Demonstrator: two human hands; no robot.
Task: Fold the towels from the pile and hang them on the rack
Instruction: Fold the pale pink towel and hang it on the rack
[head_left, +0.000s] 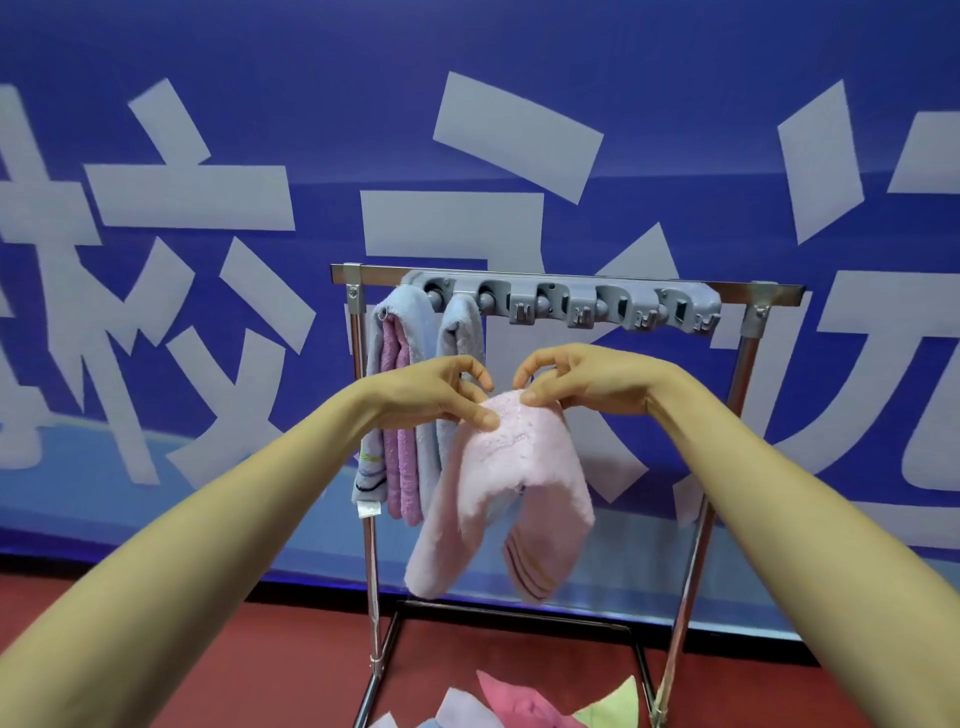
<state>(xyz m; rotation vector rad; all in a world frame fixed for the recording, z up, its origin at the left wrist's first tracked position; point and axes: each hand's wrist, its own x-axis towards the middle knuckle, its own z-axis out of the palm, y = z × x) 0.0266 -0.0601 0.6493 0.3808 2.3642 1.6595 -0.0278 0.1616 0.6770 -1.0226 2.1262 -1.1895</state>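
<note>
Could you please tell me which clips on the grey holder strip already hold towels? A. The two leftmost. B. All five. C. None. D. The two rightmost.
A: a blue-and-purple towel and a blue towel hang from the two left-end clips of the grey holder strip; the other three are bare, and the pink towel is pinched in the left hand and right hand.

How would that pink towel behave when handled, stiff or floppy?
Probably very floppy: the pink towel droops in two limp flaps below where the left hand and right hand pinch it. Likely light, since fingertips alone carry it. Its fluffy pile seems unlikely to slip.
</note>
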